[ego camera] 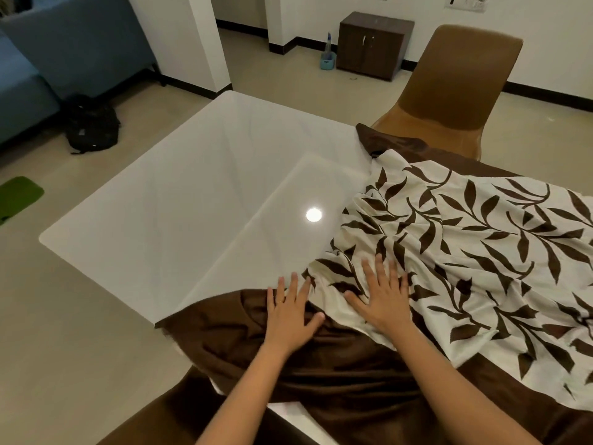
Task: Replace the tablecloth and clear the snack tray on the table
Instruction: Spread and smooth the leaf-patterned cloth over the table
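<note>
Head view | left hand (290, 311), right hand (383, 295) flat, fingers spread | pressing rumpled tablecloth (465, 239) | table (179, 194) half bare

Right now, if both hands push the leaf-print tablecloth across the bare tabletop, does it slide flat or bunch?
It will likely bunch: the tablecloth is floppy and already ridged ahead of the left hand and right hand, which lie flat on it. The table looks glossy and mirror-like, so the cloth probably slips easily. It drapes over the near edge, so the hanging weight may drag it back.
</note>
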A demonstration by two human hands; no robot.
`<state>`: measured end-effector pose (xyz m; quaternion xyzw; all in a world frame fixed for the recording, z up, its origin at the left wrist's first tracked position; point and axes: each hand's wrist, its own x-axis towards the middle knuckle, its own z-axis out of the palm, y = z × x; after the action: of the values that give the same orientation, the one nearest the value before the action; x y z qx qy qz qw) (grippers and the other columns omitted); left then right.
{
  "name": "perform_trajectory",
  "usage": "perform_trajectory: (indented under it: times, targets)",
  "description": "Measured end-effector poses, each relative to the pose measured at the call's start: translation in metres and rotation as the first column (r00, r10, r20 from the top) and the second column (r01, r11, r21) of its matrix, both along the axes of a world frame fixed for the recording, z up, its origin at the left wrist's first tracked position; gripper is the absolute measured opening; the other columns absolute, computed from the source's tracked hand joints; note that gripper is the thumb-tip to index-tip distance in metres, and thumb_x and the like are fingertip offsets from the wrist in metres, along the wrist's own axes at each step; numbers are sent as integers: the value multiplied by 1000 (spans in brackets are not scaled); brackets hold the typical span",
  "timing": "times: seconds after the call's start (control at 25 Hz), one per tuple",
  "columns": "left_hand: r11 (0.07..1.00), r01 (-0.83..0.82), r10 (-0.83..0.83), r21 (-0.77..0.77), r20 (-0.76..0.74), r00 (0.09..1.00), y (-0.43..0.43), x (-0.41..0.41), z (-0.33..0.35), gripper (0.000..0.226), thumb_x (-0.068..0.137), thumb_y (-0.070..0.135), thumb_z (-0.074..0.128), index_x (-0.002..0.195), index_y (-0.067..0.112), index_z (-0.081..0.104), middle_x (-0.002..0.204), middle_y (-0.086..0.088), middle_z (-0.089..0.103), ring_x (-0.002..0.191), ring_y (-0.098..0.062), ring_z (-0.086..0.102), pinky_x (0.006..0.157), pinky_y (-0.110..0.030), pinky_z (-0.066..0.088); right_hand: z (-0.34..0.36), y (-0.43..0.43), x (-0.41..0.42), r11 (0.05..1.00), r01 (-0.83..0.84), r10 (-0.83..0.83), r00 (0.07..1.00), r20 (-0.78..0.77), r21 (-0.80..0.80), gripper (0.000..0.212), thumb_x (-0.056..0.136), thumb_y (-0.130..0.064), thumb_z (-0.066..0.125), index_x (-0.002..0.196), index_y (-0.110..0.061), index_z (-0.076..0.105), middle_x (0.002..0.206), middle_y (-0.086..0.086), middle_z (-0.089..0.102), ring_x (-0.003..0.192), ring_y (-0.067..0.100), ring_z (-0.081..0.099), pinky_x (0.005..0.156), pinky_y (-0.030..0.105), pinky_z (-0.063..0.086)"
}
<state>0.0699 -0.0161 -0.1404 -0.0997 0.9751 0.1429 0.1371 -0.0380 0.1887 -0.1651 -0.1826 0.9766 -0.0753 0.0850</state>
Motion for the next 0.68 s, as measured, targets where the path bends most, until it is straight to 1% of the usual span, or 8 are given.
perform_trajectory:
  times: [0.08, 0.16, 0.24, 0.36, 0.4, 0.44, 0.56, 0.68]
  targets:
    - [998, -30, 33, 50, -66, 997, 2, 12, 1, 82, 86, 72, 24, 154, 31, 7, 162, 2, 1, 149, -22, -3, 117, -37, -5, -1, 18, 13, 1000, -2, 1, 1000, -21, -4, 90, 78, -83, 12, 150, -35, -12, 159, -3, -20, 145, 20, -22, 115, 43, -16]
    - [962, -141, 175, 236, -130, 976, -3, 14, 9, 74, 89, 70, 30, 150, 28, 24, 154, 8, 28, 142, -14, 24, 116, -34, 19, 1, 24, 15, 1000, 5, -6, 1000, -14, -30, 84, 81, -80, 12, 151, -36, -7, 160, -4, -15, 145, 17, -20, 114, 38, -21]
    - [852, -269, 356, 450, -119, 927, -5, 5, 21, 49, 97, 54, 34, 131, 22, 50, 128, 5, 55, 121, -14, 52, 97, -24, 41, 0, 19, 11, 996, 25, -26, 1000, -1, -91, 73, 87, -72, 3, 151, -39, -1, 160, -6, -10, 146, 15, -19, 115, 41, -19]
    - [457, -580, 568, 674, 280, 774, -13, -20, 36, 47, 104, 36, 28, 94, 12, 66, 79, 1, 64, 72, -14, 62, 61, -17, 41, 13, 3, 9, 906, 97, -70, 994, 79, -413, 55, 93, -61, 6, 145, -46, 13, 157, -11, 7, 146, 7, -7, 119, 40, -10]
    - [368, -658, 531, 657, 433, 729, -17, -26, 39, 46, 103, 36, 32, 91, 8, 67, 73, 0, 62, 60, -12, 55, 57, -19, 40, 22, -3, 10, 826, 168, -95, 982, 162, -538, 48, 96, -54, 14, 142, -44, 19, 153, -14, 16, 144, 5, -1, 119, 37, -6]
    - [367, -701, 454, 611, 540, 708, -20, -32, 42, 42, 100, 37, 40, 92, 7, 67, 72, -1, 61, 56, -11, 51, 55, -22, 39, 30, -8, 11, 726, 259, -114, 959, 261, -637, 42, 100, -47, 22, 141, -40, 26, 148, -15, 24, 143, 4, 6, 120, 35, 0]
    - [409, -721, 232, 559, 700, 675, -19, -43, 43, 28, 92, 37, 58, 98, 12, 69, 93, -5, 67, 82, -19, 61, 68, -25, 50, 40, -19, 14, 521, 383, -73, 911, 407, -763, 42, 99, -42, 35, 135, -25, 48, 138, -7, 47, 134, 13, 38, 115, 37, 28]
    - [296, -752, 200, 589, 732, 651, -16, -52, 38, 22, 90, 30, 64, 97, 10, 71, 102, -10, 72, 99, -26, 67, 87, -36, 53, 38, -21, 12, 603, 265, -91, 960, 265, -752, 43, 95, -43, 43, 122, -16, 61, 99, -3, 67, 93, 7, 61, 86, 29, 50]
